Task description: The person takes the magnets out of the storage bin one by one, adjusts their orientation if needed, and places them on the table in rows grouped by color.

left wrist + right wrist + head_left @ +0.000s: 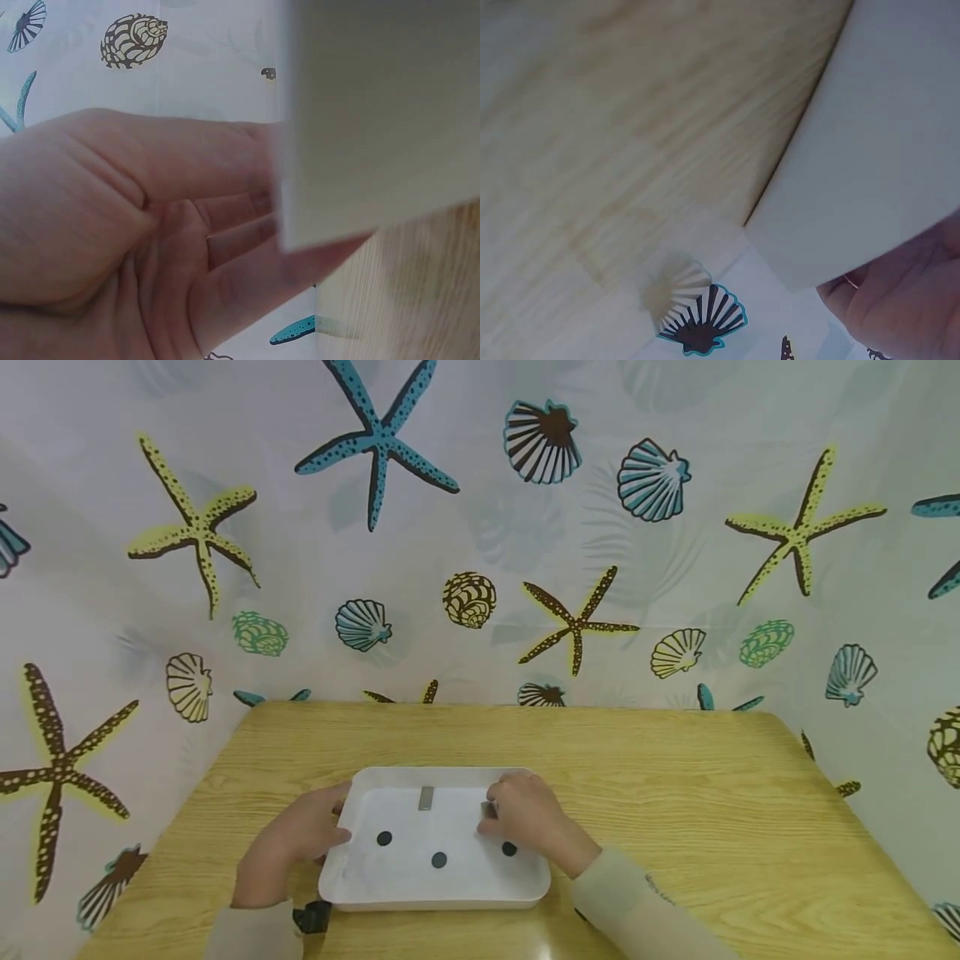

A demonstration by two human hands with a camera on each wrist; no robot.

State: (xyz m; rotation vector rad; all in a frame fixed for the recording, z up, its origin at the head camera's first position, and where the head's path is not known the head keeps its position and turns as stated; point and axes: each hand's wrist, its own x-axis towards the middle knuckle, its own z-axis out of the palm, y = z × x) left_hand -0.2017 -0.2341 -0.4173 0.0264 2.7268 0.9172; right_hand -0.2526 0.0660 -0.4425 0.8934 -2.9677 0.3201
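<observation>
A white shallow tray [472, 893] stands on the wooden table. My left hand [303, 827] grips its left side, thumb at the rim and fingers around the outer wall. In the left wrist view the tray wall [382, 127] covers those fingertips. Over the tray's right part, my right hand [525, 814] pinches a small grey rectangular piece [488, 810], partly hidden by the fingers. A similar grey rectangular piece [426, 798] lies near the tray's back. Three dark round discs lie inside: a left disc [384, 838], a middle disc [438, 860] and a right disc [509, 849] below my right hand.
The wood-grain table [675, 777] extends on both sides of the tray. A black object [312, 917] sits by my left sleeve, its kind unclear. A white curtain [450, 543] printed with starfish and shells hangs behind and beside the table.
</observation>
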